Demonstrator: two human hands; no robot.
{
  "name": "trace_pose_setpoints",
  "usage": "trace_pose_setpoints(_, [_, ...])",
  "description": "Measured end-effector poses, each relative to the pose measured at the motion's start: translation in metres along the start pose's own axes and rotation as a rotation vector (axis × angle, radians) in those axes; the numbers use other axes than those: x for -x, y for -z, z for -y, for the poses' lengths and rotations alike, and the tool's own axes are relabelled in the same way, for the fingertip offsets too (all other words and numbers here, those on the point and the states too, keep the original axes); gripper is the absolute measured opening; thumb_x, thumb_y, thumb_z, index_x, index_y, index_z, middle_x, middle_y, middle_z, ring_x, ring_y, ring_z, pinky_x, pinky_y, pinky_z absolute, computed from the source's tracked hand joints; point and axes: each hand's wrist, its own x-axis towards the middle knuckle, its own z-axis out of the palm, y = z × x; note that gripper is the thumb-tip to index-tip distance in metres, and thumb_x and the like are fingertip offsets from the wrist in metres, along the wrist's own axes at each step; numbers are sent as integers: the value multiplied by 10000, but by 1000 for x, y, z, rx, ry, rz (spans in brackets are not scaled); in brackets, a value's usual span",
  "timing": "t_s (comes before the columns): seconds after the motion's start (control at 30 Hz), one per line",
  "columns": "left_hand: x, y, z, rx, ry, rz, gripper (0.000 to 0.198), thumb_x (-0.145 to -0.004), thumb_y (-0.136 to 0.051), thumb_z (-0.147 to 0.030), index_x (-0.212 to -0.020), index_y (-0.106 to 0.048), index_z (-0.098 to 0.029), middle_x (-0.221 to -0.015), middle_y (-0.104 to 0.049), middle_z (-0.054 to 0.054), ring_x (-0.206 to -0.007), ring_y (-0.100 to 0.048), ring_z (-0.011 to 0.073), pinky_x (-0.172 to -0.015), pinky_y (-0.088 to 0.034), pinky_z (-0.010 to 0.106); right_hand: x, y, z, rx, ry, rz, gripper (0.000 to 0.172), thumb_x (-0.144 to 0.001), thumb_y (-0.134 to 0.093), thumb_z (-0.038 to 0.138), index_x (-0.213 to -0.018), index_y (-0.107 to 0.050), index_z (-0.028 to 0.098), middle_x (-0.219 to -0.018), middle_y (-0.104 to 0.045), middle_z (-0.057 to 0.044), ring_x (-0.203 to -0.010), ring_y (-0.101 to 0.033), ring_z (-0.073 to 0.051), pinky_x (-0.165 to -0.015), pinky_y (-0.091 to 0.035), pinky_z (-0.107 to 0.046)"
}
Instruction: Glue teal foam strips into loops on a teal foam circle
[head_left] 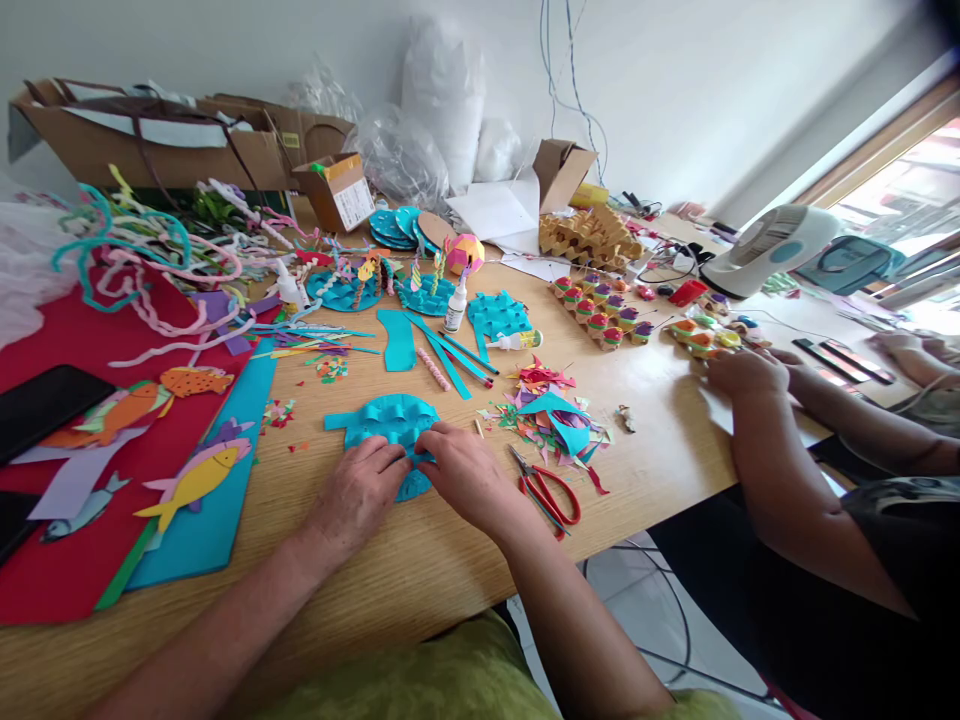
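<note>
Red-handled scissors lie on the wooden bench, just beside a heap of coloured paper scraps. Further back, 1 glue bottle stands upright and another lies on its side. To the left, a red sheet carries a black phone, with a yellow paper fish and an orange one nearby. Painted egg-carton cups sit to the right, near another person's hand and a white fan.
</note>
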Motion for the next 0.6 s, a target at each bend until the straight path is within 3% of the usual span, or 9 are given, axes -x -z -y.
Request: trace_pose_setpoints(0.6, [3, -6, 0, -87, 9, 12, 241, -899, -406, -162, -851, -640, -194, -935, -653, 57, -893, -525, 212, -751, -473, 352, -1, -4, -2, 39, 4, 0, 184, -860, -485, 232, -973, -629, 211, -951, -630, -46, -856, -600, -170, -639, -378, -239])
